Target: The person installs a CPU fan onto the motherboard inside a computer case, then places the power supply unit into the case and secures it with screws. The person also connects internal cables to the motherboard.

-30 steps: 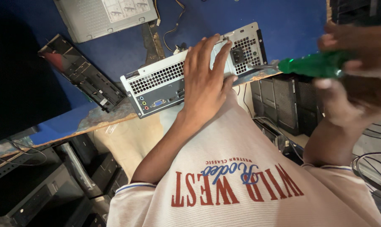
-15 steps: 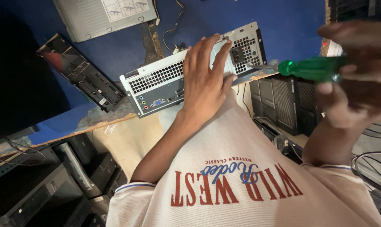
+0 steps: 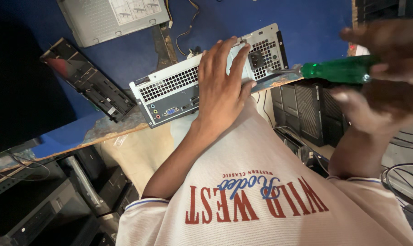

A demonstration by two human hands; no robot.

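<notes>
Your left hand [image 3: 222,93] lies flat on the back of a silver computer case [image 3: 179,91], fingers [image 3: 215,59] spread wide and reaching up over its perforated rear panel, the palm covering part of the port strip. Your right hand [image 3: 384,86], blurred and close to the camera, has its fingers curled around the green handle of a screwdriver [image 3: 338,70]; the metal shaft points left, its tip at the case's right rear corner beside the vent grille. The case sits at the near edge of a blue worktop [image 3: 306,23], its back facing you, coloured audio sockets and a blue connector showing at lower left. A black drive bracket [image 3: 86,79] lies on the worktop to the left, well apart from the case, and a grey metal side panel [image 3: 111,18] rests at the far edge. Loose yellow and black wires [image 3: 188,23] trail behind the case. Black computer towers [image 3: 306,114] stand under the worktop on the right.
</notes>
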